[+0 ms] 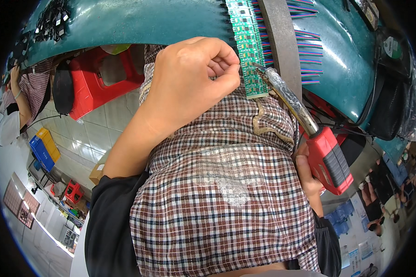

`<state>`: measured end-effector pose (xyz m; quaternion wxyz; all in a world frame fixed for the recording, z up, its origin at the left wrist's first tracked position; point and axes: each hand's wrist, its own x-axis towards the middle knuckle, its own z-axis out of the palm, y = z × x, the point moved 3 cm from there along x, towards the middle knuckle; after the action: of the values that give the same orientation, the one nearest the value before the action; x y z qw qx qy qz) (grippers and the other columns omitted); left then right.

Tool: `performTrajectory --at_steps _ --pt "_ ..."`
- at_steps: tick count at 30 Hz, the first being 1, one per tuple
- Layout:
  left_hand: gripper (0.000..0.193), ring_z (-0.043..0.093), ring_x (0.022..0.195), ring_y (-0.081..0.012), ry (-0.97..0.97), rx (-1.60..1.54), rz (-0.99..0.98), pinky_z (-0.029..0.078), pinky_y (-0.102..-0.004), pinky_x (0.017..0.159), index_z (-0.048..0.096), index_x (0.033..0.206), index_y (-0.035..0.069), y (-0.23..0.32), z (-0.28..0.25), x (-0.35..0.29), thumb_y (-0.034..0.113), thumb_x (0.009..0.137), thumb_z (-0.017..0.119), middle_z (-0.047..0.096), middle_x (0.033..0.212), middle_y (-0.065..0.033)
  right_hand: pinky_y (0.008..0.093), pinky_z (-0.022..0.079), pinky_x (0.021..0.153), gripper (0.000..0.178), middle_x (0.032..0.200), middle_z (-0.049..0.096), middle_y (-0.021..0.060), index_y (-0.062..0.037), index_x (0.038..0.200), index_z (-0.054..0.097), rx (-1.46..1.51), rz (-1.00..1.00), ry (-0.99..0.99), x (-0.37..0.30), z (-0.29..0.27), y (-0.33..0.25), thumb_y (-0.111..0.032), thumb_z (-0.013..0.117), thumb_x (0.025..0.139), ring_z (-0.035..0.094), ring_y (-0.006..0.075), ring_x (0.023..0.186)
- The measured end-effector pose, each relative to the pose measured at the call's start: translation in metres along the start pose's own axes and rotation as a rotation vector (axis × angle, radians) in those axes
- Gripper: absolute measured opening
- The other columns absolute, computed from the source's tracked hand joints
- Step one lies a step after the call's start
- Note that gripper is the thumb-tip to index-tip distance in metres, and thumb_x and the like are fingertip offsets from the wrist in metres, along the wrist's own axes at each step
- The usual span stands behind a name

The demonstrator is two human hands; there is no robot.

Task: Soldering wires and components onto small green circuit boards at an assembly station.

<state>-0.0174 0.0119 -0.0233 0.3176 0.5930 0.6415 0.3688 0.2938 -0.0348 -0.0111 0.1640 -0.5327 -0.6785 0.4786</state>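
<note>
A long green circuit board (249, 48), a strip of many small repeated sections, runs toward me over the table's edge. My left hand (189, 74) is beside its left edge, thumb and fingers pinched together; whatever they hold is too small or hidden to make out. My right hand (306, 173) grips a soldering iron (330, 159) with a red and black handle and a metal barrel wrapped in foil. The iron's tip points up-left, at the board's near part, close to my left fingertips; contact cannot be told.
A grey bar (284, 41) lies along the board's right side, across bundles of coloured wires (309, 53). Black cables (53, 21) lie on the green table (162, 21) at far left. A red stool (85, 92) stands below, near another person's arm (23, 97).
</note>
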Motion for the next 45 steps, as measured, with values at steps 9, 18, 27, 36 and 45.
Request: performTrajectory --at_steps 9,18,27,36,45 --pt "0.009 0.068 0.068 -0.0103 0.001 -0.001 0.004 0.055 -0.0212 0.062 0.070 0.084 -0.002 0.000 0.000 0.000 -0.002 0.075 0.072 0.071 0.078 -0.0064 0.0338 0.052 0.080 0.028 0.100 0.068 0.0114 0.0007 0.111 0.067 0.046 0.062 -0.022 -0.003 -0.002 -0.001 -0.007 0.072 0.084 0.066 0.0224 0.089" --pt "0.010 0.068 0.071 -0.0105 -0.011 0.018 0.008 0.055 -0.0219 0.065 0.069 0.085 0.000 0.002 -0.002 -0.001 -0.001 0.076 0.072 0.070 0.080 -0.0054 0.0339 0.053 0.081 0.028 0.098 0.069 0.0118 0.0001 0.110 0.068 -0.017 -0.004 -0.037 0.001 -0.004 -0.007 -0.008 0.073 0.083 0.066 0.0229 0.090" --pt "0.010 0.069 0.071 -0.0119 -0.002 0.020 0.040 0.056 -0.0228 0.065 0.068 0.085 0.000 -0.001 0.000 -0.001 -0.001 0.075 0.072 0.069 0.080 -0.0053 0.0393 0.052 0.084 0.033 0.099 0.069 0.0165 0.0006 0.104 0.069 0.042 0.007 0.019 0.012 0.003 -0.008 -0.009 0.077 0.073 0.067 0.0333 0.090" --pt "0.011 0.069 0.070 -0.0120 -0.007 0.024 0.023 0.056 -0.0226 0.064 0.069 0.085 0.000 -0.001 -0.001 0.000 -0.001 0.074 0.072 0.070 0.080 -0.0058 0.0291 0.045 0.075 0.020 0.090 0.057 0.0050 0.0033 0.108 0.059 0.035 -0.091 -0.141 0.018 0.003 -0.009 0.007 0.057 0.089 0.053 0.0142 0.080" --pt "0.007 0.070 0.067 -0.0146 0.024 -0.004 0.005 0.056 -0.0254 0.059 0.067 0.078 0.004 -0.003 0.000 0.002 0.005 0.075 0.073 0.069 0.076 -0.0058 0.0377 0.052 0.080 0.027 0.096 0.068 0.0138 0.0004 0.103 0.069 -0.049 -0.081 -0.012 0.021 -0.001 -0.020 -0.004 0.073 0.076 0.067 0.0295 0.085"
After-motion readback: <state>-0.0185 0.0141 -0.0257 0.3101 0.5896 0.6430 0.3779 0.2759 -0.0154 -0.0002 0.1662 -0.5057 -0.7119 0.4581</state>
